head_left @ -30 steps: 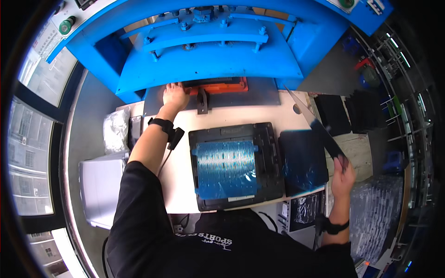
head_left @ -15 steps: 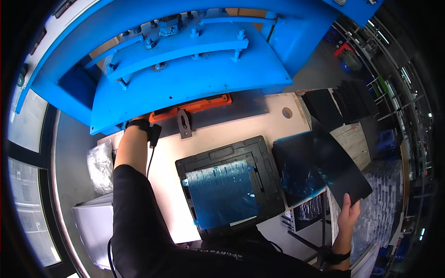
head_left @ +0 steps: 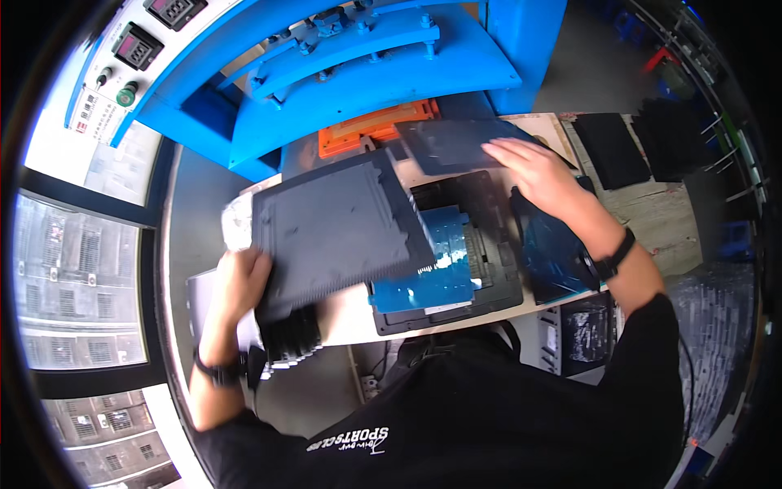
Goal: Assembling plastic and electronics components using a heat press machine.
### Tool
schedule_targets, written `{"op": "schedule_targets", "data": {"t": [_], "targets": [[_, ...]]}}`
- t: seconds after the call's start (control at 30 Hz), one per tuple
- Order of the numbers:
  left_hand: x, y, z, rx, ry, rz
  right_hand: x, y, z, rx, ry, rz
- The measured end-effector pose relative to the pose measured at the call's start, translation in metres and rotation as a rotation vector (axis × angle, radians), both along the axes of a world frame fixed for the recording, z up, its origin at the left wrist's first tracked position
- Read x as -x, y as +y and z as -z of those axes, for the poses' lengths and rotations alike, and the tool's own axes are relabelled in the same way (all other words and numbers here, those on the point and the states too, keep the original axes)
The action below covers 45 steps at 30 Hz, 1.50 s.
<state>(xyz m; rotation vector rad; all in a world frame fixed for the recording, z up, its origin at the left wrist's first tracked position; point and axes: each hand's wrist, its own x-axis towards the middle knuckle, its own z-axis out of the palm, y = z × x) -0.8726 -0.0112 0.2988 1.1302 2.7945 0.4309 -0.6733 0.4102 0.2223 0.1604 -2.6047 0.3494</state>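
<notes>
In the head view, a blue press (head_left: pixel 375 81) is filling the upper centre, an orange frame (head_left: pixel 379 126) sitting beneath its plate. A black tray (head_left: pixel 507 281) is lying at centre, bearing a blue-filmed panel (head_left: pixel 407 293), partly covered by a dark grey toothed panel (head_left: pixel 326 228). The left hand (head_left: pixel 240 281) is gripping that toothed panel's lower-left edge; the right hand (head_left: pixel 533 167) is holding a thin dark sheet (head_left: pixel 448 147) by its right end, thumb hidden. A pale bench (head_left: pixel 346 314) is supporting the tray, windows (head_left: pixel 81 285) showing at far left

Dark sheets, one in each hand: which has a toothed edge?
The toothed sheet is in the left hand: a row of small teeth lines its near edge. The other sheet, in the right hand, shows none.
</notes>
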Motion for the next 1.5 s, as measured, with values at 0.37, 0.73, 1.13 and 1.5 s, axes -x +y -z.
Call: {"op": "schedule_targets", "data": {"t": [0.37,0.73,1.13,1.5], "targets": [[-0.116,-0.168,-0.036,-0.415,0.348,-0.673,0.259,-0.038,0.100,-0.170,-0.300,-0.056],[-0.098,-0.205,-0.022,-0.615,0.078,-0.866,0.327,-0.027,0.129,0.923,-0.579,-0.005],[-0.096,-0.196,-0.029,-0.593,0.060,-0.946,0.332,-0.100,0.110,-0.079,-0.813,0.028],[-0.120,-0.190,-0.022,-0.736,0.146,-1.119,0.341,-0.098,0.118,-0.269,-0.852,0.140]]}}
